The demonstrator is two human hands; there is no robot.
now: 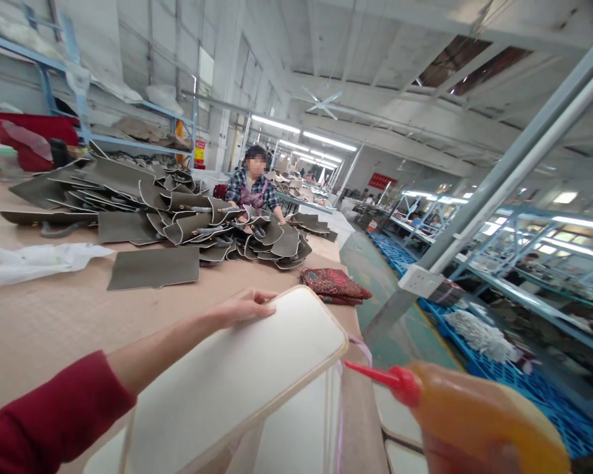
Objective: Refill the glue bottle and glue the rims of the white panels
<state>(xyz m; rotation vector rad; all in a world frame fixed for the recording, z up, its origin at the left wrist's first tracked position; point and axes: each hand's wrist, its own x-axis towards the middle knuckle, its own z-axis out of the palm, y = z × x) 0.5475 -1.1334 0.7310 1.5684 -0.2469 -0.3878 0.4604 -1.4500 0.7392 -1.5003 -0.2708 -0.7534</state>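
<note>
While L hand grips 1 wht panel | 1 amber btl nearby

Rows of white tube lights glow under the pale ceiling, washing the room in even, cool light with soft shadows. The near amber bottle with a red nozzle looks blurred; far details are soft, and straight lines lean and stretch toward the edges.
</note>
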